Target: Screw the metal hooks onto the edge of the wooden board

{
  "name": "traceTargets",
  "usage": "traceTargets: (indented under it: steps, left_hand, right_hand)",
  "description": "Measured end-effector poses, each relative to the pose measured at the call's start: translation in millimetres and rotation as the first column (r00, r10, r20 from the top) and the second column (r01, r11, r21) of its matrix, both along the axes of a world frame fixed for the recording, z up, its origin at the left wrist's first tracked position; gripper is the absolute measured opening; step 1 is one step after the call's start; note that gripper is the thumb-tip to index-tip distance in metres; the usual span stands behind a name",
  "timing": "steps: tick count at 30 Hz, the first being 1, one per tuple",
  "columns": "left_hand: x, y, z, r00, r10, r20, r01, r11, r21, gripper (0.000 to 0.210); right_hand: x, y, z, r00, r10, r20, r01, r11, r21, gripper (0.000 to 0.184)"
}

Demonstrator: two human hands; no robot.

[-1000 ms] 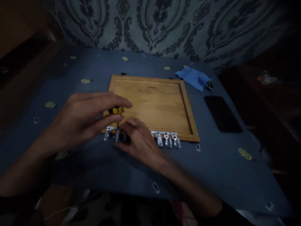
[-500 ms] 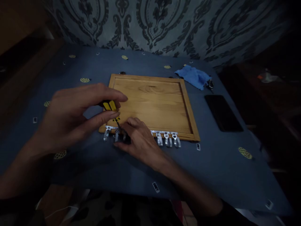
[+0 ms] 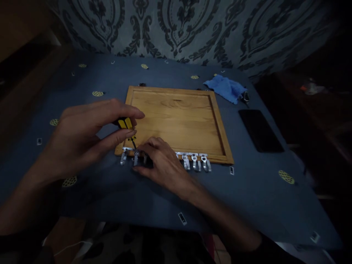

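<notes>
Between thumb and fingers my left hand (image 3: 90, 135) grips a small screwdriver (image 3: 126, 124) with a yellow and black handle. Its thin shaft points down to a metal hook (image 3: 136, 158) near the left end of a row along the near edge of a framed wooden board (image 3: 176, 121). My right hand (image 3: 162, 161) rests on that same edge, covering the middle of the row; its fingers are bent, and what they pinch, if anything, is hidden. More silver hooks (image 3: 194, 162) show to the right of it, and another hook (image 3: 124, 156) at the far left.
The board lies on a blue cloth-covered table (image 3: 261, 205). To its right lie a black phone (image 3: 260, 130) and, farther back, a crumpled blue cloth (image 3: 227, 88) with a small dark metal object (image 3: 245, 96) beside it. A patterned wall (image 3: 181, 29) rises behind.
My left hand and the screwdriver have shifted slightly left, and the tip is now at the top of the second hook from the left. My right hand stays nearly in place.
</notes>
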State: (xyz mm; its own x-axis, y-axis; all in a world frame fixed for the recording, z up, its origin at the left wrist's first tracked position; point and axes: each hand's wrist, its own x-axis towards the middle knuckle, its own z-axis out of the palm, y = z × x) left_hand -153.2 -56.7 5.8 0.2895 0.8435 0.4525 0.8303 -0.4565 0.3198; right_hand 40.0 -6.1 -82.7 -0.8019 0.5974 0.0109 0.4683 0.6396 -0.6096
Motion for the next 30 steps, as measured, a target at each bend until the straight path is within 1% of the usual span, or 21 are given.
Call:
traceTargets:
  steps: [1, 4, 7, 9, 14, 17, 23, 26, 30]
  left_hand:
    - [0.3, 0.1, -0.3, 1.000, -0.006, 0.004, 0.006, 1.000, -0.011, 0.020]
    - [1.1, 0.3, -3.5, 1.000, -0.019, 0.024, 0.018, 1.000, 0.011, 0.020]
    - [0.8, -0.4, -7.7, 1.000, -0.009, 0.013, 0.008, 0.999, 0.033, 0.020]
    - [0.2, -1.0, -9.0, 1.000, -0.009, 0.004, 0.009, 1.000, 0.025, 0.021]
    - [-0.8, -0.5, -7.2, 0.999, -0.043, 0.004, 0.042, 0.999, 0.025, 0.021]
    - [-1.4, 0.9, -6.4, 0.998, -0.050, -0.033, 0.050, 0.998, 0.027, 0.021]
    - [-0.4, -0.9, -11.5, 0.998, -0.016, -0.066, 0.022, 0.996, 0.088, 0.025]
    - [5.4, -3.6, -14.3, 0.997, 0.027, -0.065, -0.020, 0.994, 0.105, 0.024]
    - [13.4, -4.2, -15.9, 0.994, 0.060, -0.094, -0.049, 0.991, 0.123, 0.022]
  right_hand:
    - [0.0, 0.0, -0.1, 1.000, 0.000, -0.003, 0.000, 1.000, 0.001, 0.040]
    - [-0.1, 0.3, -0.4, 1.000, 0.006, -0.004, -0.006, 1.000, 0.000, 0.042]
    - [-0.1, 0.6, -0.5, 1.000, 0.011, 0.007, -0.011, 1.000, 0.002, 0.043]
    - [0.0, 0.6, -0.5, 1.000, 0.006, 0.004, -0.006, 1.000, 0.009, 0.043]
    - [0.1, 0.4, -0.1, 1.000, 0.005, -0.008, -0.004, 1.000, 0.016, 0.041]
    - [0.1, 0.5, -0.2, 1.000, 0.007, 0.002, -0.007, 1.000, 0.014, 0.043]
    - [-0.1, 0.5, -1.0, 1.000, 0.013, 0.008, -0.014, 0.999, 0.040, 0.042]
    - [-0.9, 0.5, -0.2, 0.999, 0.018, 0.034, -0.019, 0.999, 0.041, 0.043]
    - [-1.2, 0.9, 0.0, 0.999, 0.023, 0.022, -0.024, 0.999, 0.049, 0.044]
